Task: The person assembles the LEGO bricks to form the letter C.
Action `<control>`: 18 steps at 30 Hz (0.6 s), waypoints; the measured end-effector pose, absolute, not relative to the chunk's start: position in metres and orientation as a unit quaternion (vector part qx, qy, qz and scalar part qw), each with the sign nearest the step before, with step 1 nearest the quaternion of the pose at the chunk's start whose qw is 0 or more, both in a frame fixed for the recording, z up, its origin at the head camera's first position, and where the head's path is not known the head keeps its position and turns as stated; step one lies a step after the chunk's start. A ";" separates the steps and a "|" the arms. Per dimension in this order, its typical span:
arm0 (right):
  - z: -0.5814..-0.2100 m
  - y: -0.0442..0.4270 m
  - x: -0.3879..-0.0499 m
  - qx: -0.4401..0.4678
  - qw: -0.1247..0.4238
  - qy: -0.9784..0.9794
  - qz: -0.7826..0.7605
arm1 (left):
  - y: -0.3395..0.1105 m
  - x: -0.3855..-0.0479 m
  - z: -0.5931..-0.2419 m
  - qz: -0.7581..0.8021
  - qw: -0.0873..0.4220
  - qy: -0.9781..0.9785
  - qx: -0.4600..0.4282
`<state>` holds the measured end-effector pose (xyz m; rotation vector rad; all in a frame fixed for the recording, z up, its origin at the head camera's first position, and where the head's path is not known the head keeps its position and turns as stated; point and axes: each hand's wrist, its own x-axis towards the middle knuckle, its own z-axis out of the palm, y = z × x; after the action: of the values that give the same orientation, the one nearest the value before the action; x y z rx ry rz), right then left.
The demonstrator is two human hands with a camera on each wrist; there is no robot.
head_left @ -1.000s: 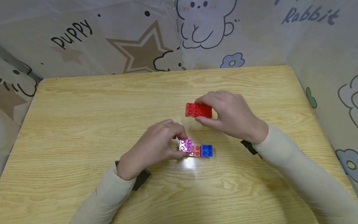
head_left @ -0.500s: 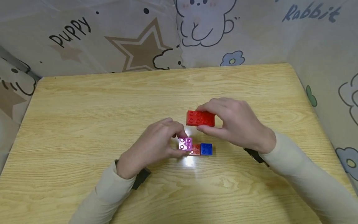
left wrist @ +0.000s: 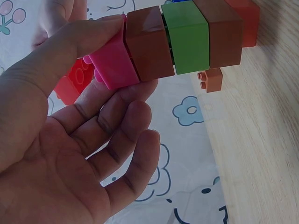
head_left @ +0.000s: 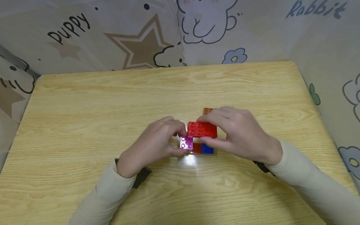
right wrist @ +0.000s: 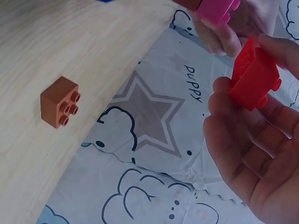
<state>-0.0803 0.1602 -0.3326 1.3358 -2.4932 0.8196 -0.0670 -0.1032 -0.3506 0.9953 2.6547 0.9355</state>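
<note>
In the head view my left hand (head_left: 154, 142) pinches the pink brick (head_left: 186, 143) between thumb and forefinger. The left wrist view shows that pink brick topping an upright stack, with a brown brick (left wrist: 148, 44), a green brick (left wrist: 188, 37) and another brown brick (left wrist: 224, 35) below it. At the base sits an orange-red brick (left wrist: 247, 23). My right hand (head_left: 242, 134) grips a long red brick (head_left: 195, 129) by its long sides, held in the air just behind the pink one. Beside the base lies a blue brick (head_left: 207, 149), partly hidden.
An orange-brown brick (right wrist: 60, 102) lies loose on the wooden table (head_left: 98, 103), partly behind my right hand in the head view. A patterned cloth wall (head_left: 202, 53) stands along the far edge, with another on the right.
My right hand has brought the red brick nearer to me, closer to the pink brick, and uncovered the loose orange-brown brick behind. My left hand stays almost where it was.
</note>
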 end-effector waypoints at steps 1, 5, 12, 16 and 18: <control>-0.333 0.160 -0.079 0.451 0.097 -0.843 0.278 | -0.103 -0.067 -0.350 0.314 0.080 0.886 0.331; -0.334 0.161 -0.074 0.454 0.091 -0.840 0.282 | -0.102 -0.067 -0.349 0.317 0.087 0.886 0.327; -0.340 0.161 -0.066 0.457 0.081 -0.840 0.282 | -0.101 -0.066 -0.349 0.318 0.096 0.888 0.316; -0.344 0.160 -0.064 0.461 0.075 -0.837 0.286 | -0.102 -0.067 -0.349 0.317 0.098 0.889 0.316; -0.347 0.159 -0.063 0.462 0.071 -0.835 0.290 | -0.102 -0.067 -0.349 0.317 0.099 0.889 0.317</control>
<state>-0.0630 0.1594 -0.3474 1.3898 -2.5105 0.8721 -0.0671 -0.1018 -0.3493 0.9369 2.6279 0.9373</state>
